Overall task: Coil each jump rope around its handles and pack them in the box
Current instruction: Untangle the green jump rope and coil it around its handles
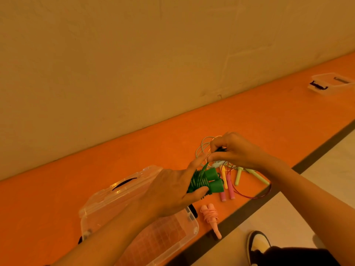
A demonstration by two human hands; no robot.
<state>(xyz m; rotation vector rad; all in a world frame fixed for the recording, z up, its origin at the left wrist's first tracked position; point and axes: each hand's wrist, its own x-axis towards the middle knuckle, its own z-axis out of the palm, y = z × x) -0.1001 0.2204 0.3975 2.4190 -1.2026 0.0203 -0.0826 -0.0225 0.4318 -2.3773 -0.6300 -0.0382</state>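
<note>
Grips green jump rope [203, 182], cord coiled round its two handles, in curled left hand [172, 191] by open clear box [107, 208]; pinches cord rising off the coil with right hand [235, 150]. Works over orange mat [249, 116] bearing coiled pink rope [210, 216] beside the box, loose pastel ropes [239, 175], second clear box [326, 83] far off. Faces plain beige wall [134, 54].

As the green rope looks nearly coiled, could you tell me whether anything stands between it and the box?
Nothing visible does. The left hand holds the green rope right by the open box, its lid swung back. The pink rope lies beside the box, out of the way.
</note>
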